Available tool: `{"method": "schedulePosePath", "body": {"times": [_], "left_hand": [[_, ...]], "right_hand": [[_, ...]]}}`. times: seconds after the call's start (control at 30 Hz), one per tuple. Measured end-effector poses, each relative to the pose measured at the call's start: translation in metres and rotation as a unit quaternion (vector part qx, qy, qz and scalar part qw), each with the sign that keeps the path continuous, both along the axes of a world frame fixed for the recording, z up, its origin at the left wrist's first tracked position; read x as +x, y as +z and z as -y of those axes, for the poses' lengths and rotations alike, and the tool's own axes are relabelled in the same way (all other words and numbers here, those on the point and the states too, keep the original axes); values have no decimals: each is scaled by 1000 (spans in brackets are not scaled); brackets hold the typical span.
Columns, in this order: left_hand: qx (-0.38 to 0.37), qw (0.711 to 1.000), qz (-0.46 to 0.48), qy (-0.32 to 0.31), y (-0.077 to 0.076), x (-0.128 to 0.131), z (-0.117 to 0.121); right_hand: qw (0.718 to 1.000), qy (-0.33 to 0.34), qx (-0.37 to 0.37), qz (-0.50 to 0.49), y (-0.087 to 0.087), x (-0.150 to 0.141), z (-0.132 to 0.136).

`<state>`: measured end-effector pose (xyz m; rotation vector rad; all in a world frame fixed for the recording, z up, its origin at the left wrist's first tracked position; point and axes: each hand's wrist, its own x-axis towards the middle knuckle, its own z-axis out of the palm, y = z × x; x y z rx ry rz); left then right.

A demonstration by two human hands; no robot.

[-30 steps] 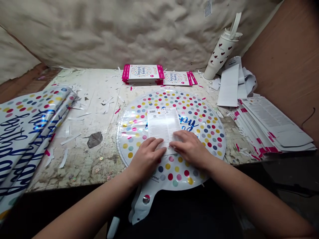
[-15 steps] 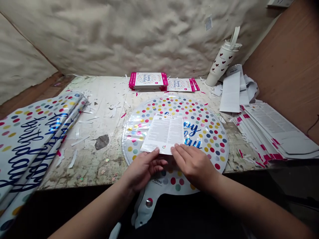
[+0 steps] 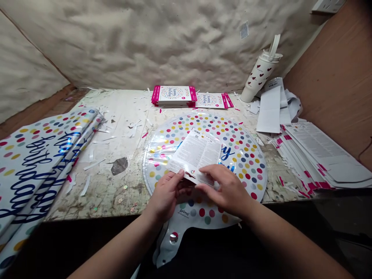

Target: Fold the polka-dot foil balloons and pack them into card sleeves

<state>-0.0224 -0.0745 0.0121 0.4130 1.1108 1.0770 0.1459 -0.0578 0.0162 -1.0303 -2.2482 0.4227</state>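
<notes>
A flat round foil balloon (image 3: 238, 155) with coloured dots and blue script lies on the table in front of me, its neck (image 3: 170, 244) hanging over the near edge. A white printed card (image 3: 196, 153) rests tilted on top of it. My left hand (image 3: 165, 193) pinches the card's near left corner. My right hand (image 3: 226, 188) grips the card's near edge with fingers curled over it.
A pile of folded dotted balloons (image 3: 35, 162) lies at the left. Pink-edged card stacks (image 3: 174, 95) sit at the back, more white cards (image 3: 316, 153) at the right. A heart-patterned tumbler (image 3: 258, 73) stands at the back right. Paper scraps litter the worn table (image 3: 116, 124).
The card, pressed flat under both hands before, has been lifted at its near edge and turned slightly clockwise. Both hands moved from lying on it to gripping its edge.
</notes>
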Motion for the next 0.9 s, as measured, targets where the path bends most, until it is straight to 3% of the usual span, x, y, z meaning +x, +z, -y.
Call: {"method": "schedulePosePath", "body": {"times": [0.13,0.2,0.27,0.33,0.37,0.43,0.53,0.6,0.63,0.67,0.7,0.73,0.77,0.83,0.9], "left_hand": [[35,998,-30,-40,-2,3,2],[42,998,-46,-28,-3,1,1],[43,997,-65,1,-2,-3,-2],[35,996,-81,14,0,-7,-6],[27,996,-83,13,2,-8,-9],[8,998,-69,7,8,-6,-13],[-2,999,-31,-31,18,1,-16],[40,995,-41,-81,22,3,-14],[87,987,-71,-116,23,2,-13],[154,968,-122,-157,20,0,-11],[233,931,-193,-206,16,-3,-9],[312,872,-276,-257,8,-7,-7],[384,793,-362,-304,-3,-11,-6],[480,630,-494,-359,-31,-17,-5],[556,515,-562,-332,-62,-20,-6]], "right_hand": [[998,-35,-23,-42,-5,-18,-10],[995,-28,-73,-63,0,-11,-13],[985,48,-158,-41,8,11,-12],[962,140,-230,53,17,42,-8],[954,146,-237,114,19,55,-4],[959,68,-180,206,19,72,5],[977,-76,6,200,10,70,11],[986,-67,87,123,5,60,-1],[992,-56,93,65,4,56,-13],[996,-65,64,-17,4,53,-30],[989,-95,12,-114,5,52,-53],[966,-139,-51,-212,7,51,-79],[921,-199,-129,-309,8,50,-108],[861,-265,-204,-382,10,46,-172],[825,-291,-264,-406,9,37,-230]]}}
